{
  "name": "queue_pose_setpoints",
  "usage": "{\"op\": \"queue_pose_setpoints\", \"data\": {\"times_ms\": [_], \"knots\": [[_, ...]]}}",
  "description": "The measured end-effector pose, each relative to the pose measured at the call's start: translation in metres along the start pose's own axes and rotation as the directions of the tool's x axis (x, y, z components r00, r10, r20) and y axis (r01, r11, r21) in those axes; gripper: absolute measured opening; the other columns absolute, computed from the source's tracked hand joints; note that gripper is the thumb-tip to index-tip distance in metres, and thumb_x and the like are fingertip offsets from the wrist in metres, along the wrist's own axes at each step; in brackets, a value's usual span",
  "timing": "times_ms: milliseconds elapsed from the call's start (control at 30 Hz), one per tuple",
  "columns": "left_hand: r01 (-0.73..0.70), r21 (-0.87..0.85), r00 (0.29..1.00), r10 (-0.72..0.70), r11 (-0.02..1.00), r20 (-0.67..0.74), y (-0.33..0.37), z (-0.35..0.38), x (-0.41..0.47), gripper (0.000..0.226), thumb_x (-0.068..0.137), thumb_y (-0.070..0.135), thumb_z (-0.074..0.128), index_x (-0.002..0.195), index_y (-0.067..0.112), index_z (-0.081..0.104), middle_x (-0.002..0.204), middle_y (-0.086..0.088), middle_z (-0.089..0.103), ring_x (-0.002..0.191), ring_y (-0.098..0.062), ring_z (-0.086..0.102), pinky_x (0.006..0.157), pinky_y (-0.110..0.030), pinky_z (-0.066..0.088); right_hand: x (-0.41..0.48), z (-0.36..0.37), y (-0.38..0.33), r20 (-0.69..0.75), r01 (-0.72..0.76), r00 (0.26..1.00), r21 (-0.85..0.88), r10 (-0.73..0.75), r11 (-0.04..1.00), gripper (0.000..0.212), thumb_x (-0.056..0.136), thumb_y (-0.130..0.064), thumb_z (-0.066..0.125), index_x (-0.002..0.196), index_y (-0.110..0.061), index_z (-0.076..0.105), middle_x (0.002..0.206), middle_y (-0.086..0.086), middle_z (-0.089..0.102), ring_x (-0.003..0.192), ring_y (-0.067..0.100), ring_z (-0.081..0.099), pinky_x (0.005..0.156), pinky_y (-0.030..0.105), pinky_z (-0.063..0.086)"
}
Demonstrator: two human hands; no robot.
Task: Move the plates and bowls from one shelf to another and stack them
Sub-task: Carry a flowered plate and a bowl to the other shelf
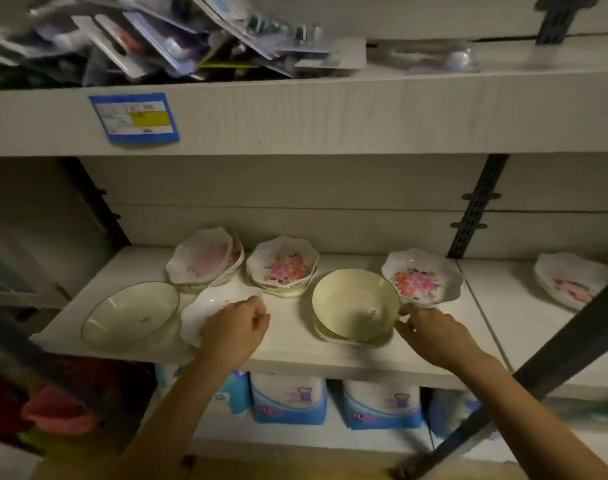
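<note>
On the middle shelf (288,344) my left hand (235,329) grips the right rim of a white scalloped plate (205,308). My right hand (430,330) pinches the right rim of the top cream bowl (351,304) of a short stack. A cream oval bowl (129,311) lies tilted at the left. Behind stand a stack of pale pink flowered plates (202,259) and a stack of bright flowered bowls (283,266). One flowered bowl (422,277) sits behind the cream stack.
Another flowered plate (572,280) lies on the adjoining shelf at the right. The upper shelf (330,112) holds packaged goods (157,39) and a blue price tag (134,117). Blue-and-white packs (288,400) fill the shelf below. A dark bar (555,372) crosses the lower right.
</note>
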State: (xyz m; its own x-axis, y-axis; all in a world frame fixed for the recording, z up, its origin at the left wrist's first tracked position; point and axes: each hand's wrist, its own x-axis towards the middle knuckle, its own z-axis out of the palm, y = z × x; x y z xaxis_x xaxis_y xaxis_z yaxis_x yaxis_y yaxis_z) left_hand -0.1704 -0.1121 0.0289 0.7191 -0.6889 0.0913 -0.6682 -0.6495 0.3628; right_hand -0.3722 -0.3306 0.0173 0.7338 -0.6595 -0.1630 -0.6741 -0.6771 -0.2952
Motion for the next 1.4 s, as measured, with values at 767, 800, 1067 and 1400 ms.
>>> {"op": "queue_pose_setpoints", "data": {"times_ms": [767, 800, 1067, 1400], "knots": [[-0.006, -0.04, 0.999, 0.008, 0.999, 0.053, -0.13, -0.017, 0.029, 0.019, 0.089, 0.031, 0.051, 0.084, 0.014, 0.057, 0.077, -0.003, 0.067, 0.074, -0.023, 0.063, 0.061, -0.029, 0.046, 0.033, 0.038, -0.054, -0.028, -0.522, 0.832, 0.298, 0.554, 0.799, 0.028, 0.085, -0.002, 0.049, 0.11, 0.009, 0.052, 0.103, 0.027, 0.065, 0.097, 0.04, 0.061, 0.08, 0.04, 0.049], [0.018, -0.008, 0.999, -0.018, 1.0, 0.047, -0.134, -0.015, 0.028, 0.022, 0.09, 0.031, 0.051, 0.086, 0.011, 0.058, 0.077, -0.006, 0.067, 0.075, -0.025, 0.063, 0.059, -0.028, 0.042, 0.03, 0.036, -0.055, -0.039, -0.504, 0.842, 0.299, 0.538, 0.811, 0.025, 0.085, -0.003, 0.047, 0.107, 0.007, 0.054, 0.095, 0.024, 0.068, 0.089, 0.038, 0.063, 0.075, 0.038, 0.05], [0.173, 0.255, 0.971, -0.208, 0.952, 0.121, -0.148, 0.0, 0.031, 0.04, 0.093, 0.041, 0.042, 0.101, 0.006, 0.06, 0.104, -0.011, 0.069, 0.097, -0.026, 0.065, 0.077, -0.033, 0.05, -0.009, 0.031, -0.059, -0.119, -0.354, 0.893, 0.409, 0.434, 0.841, 0.029, 0.09, -0.004, 0.042, 0.119, 0.0, 0.045, 0.056, 0.006, 0.06, 0.056, 0.018, 0.057, 0.056, 0.031, 0.041], [0.253, 0.247, 0.929, -0.307, 0.935, 0.209, -0.143, 0.006, 0.042, 0.03, 0.094, 0.024, 0.042, 0.105, 0.003, 0.061, 0.113, -0.012, 0.066, 0.101, -0.024, 0.062, 0.068, -0.026, 0.038, -0.026, 0.031, -0.068, -0.131, -0.377, 0.878, 0.4, 0.459, 0.835, 0.031, 0.093, -0.008, 0.043, 0.124, -0.004, 0.045, 0.055, 0.004, 0.06, 0.052, 0.015, 0.058, 0.045, 0.024, 0.037]]}}
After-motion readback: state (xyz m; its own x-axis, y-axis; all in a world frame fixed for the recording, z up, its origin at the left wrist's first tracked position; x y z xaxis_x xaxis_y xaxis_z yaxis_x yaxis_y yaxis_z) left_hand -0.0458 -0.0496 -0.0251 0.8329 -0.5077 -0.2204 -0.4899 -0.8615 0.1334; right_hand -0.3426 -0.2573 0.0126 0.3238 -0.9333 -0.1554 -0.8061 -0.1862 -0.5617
